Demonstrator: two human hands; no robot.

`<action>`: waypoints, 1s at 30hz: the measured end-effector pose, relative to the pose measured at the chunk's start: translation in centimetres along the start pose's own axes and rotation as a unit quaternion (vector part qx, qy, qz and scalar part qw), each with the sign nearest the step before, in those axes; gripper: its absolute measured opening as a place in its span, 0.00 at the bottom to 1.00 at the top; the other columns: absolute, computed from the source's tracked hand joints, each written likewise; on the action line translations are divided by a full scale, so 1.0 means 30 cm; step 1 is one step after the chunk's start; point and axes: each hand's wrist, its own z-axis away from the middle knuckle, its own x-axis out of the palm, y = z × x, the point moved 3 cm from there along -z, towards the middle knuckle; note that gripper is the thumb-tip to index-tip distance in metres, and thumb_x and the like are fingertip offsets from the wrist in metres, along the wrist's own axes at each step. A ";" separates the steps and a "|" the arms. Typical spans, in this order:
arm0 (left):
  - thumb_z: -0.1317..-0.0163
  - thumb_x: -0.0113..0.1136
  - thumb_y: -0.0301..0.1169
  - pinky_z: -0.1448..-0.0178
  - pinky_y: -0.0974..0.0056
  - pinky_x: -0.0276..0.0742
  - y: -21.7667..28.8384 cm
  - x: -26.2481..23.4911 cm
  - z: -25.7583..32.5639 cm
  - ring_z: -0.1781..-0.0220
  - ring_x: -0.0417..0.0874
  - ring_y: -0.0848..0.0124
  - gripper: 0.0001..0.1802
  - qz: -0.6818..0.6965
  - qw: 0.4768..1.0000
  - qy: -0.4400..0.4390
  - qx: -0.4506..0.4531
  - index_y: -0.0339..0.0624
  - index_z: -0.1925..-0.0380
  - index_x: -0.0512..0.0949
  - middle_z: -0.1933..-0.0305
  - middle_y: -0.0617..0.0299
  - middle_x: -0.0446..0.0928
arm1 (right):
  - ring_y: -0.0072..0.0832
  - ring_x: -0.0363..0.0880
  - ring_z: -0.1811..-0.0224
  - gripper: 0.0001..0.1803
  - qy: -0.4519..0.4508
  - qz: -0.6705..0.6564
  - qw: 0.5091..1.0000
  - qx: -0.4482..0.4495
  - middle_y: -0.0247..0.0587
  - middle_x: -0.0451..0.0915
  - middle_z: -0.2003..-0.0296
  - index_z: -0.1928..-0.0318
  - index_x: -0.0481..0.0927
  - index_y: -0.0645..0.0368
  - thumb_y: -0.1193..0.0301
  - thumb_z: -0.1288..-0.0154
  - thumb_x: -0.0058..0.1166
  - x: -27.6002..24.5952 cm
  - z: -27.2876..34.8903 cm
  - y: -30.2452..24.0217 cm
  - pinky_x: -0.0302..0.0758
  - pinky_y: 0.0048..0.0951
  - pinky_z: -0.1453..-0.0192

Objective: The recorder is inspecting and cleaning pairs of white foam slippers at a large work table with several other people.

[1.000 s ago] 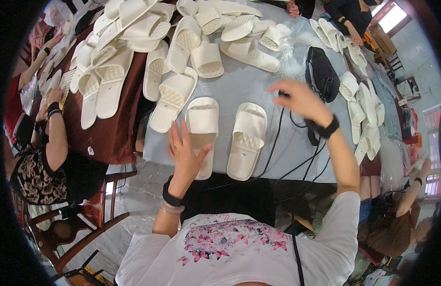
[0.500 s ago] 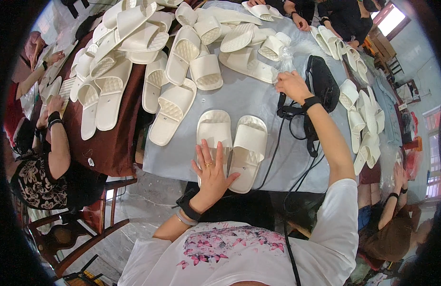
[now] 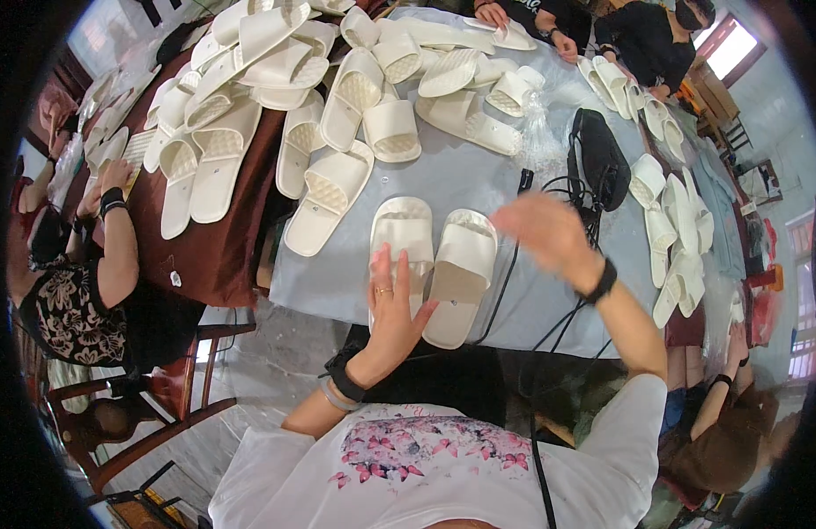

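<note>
I saw a grey table [image 3: 478, 176] filling the centre, its near edge running just above the person's lap, with a dark red cloth [image 3: 223, 238] covering the surface to its left. A heap of cream slippers [image 3: 276, 79] took the far left and far middle; the only bare grey room was a strip near the front edge and a patch right of centre. A black bag [image 3: 599, 159] sat toward the far right, black cables [image 3: 522, 264] trailing from it over the near edge. More slippers [image 3: 668, 220] lined the right edge, some hanging over it.

The pair of cream slippers [image 3: 434, 260] lay side by side at the near edge, toes away from the person, heels at or just over the rim. The left slipper [image 3: 402, 238] and right slipper [image 3: 461, 273] touched along their inner sides.

The left hand [image 3: 392, 309] lay flat on the heel end of the left slipper, fingers spread and straight, thumb reaching across to the right slipper; pressing, not gripping. The right hand [image 3: 549, 234] hung above the table just right of the pair, over the cables, blurred; fingers looked loose and held nothing.

Another person's arm [image 3: 117, 256] rested on the red cloth at far left.
</note>
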 end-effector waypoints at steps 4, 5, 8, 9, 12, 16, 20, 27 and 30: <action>0.33 0.34 0.44 0.42 0.61 0.63 0.087 -0.058 0.017 0.44 0.70 0.63 0.28 0.739 0.620 -0.255 -0.071 0.32 0.43 0.57 0.49 0.54 0.71 | 0.30 0.77 0.67 0.11 -0.064 -0.257 0.959 -0.098 0.34 0.78 0.67 0.63 0.78 0.56 0.77 0.49 0.50 0.044 -0.008 -0.389 0.74 0.27 0.64; 0.33 0.35 0.43 0.49 0.64 0.67 0.083 -0.073 0.020 0.53 0.73 0.67 0.26 0.766 0.570 -0.262 -0.138 0.33 0.45 0.60 0.57 0.58 0.72 | 0.29 0.77 0.68 0.11 -0.086 -0.311 0.943 -0.088 0.33 0.78 0.67 0.62 0.78 0.56 0.77 0.48 0.51 0.048 -0.009 -0.442 0.74 0.25 0.65; 0.34 0.38 0.40 0.71 0.74 0.64 0.015 -0.130 -0.009 0.77 0.64 0.78 0.17 0.853 0.436 -0.201 -0.203 0.38 0.55 0.66 0.78 0.71 0.62 | 0.30 0.76 0.69 0.09 -0.113 -0.447 0.887 -0.019 0.33 0.78 0.70 0.62 0.79 0.58 0.76 0.45 0.53 0.044 -0.008 -0.506 0.73 0.26 0.68; 0.34 0.40 0.38 0.76 0.75 0.55 -0.032 -0.144 -0.020 0.80 0.53 0.79 0.13 0.869 0.416 -0.142 -0.226 0.40 0.61 0.67 0.81 0.72 0.52 | 0.30 0.76 0.69 0.09 -0.136 -0.444 0.885 -0.024 0.33 0.78 0.70 0.62 0.79 0.58 0.76 0.45 0.53 0.027 -0.002 -0.502 0.73 0.26 0.68; 0.33 0.38 0.37 0.77 0.75 0.60 -0.181 -0.186 0.002 0.82 0.57 0.79 0.14 0.828 0.479 -0.050 -0.286 0.39 0.62 0.68 0.82 0.71 0.55 | 0.30 0.72 0.74 0.07 -0.135 -0.604 0.785 0.029 0.34 0.77 0.73 0.65 0.81 0.58 0.72 0.43 0.53 -0.063 0.029 -0.471 0.68 0.27 0.70; 0.34 0.38 0.38 0.69 0.70 0.74 -0.181 -0.159 0.223 0.78 0.67 0.75 0.15 0.719 0.546 -0.254 -0.345 0.36 0.63 0.68 0.82 0.71 0.60 | 0.28 0.73 0.73 0.07 0.009 -0.598 0.797 0.084 0.35 0.78 0.77 0.69 0.79 0.64 0.71 0.44 0.55 -0.131 0.041 -0.361 0.68 0.27 0.66; 0.33 0.38 0.37 0.72 0.68 0.73 -0.134 -0.083 0.328 0.79 0.67 0.75 0.15 0.706 0.486 -0.341 -0.385 0.36 0.63 0.68 0.83 0.70 0.60 | 0.25 0.73 0.78 0.11 0.059 -0.677 0.634 0.369 0.33 0.69 0.82 0.67 0.73 0.66 0.70 0.37 0.43 -0.033 0.056 -0.304 0.70 0.22 0.72; 0.36 0.40 0.34 0.74 0.68 0.71 -0.140 0.076 0.184 0.80 0.66 0.75 0.11 0.697 0.518 -0.362 -0.339 0.37 0.63 0.68 0.84 0.71 0.57 | 0.11 0.52 0.84 0.09 -0.047 -0.579 0.655 0.484 0.24 0.60 0.81 0.64 0.73 0.62 0.69 0.37 0.44 0.193 -0.006 -0.159 0.51 0.16 0.82; 0.37 0.41 0.31 0.73 0.67 0.72 -0.142 0.123 0.076 0.81 0.65 0.75 0.09 0.739 0.477 -0.378 -0.288 0.37 0.64 0.68 0.83 0.71 0.57 | 0.12 0.63 0.78 0.10 -0.092 -0.425 0.779 0.452 0.27 0.71 0.75 0.62 0.75 0.62 0.69 0.40 0.47 0.292 -0.047 -0.086 0.59 0.14 0.77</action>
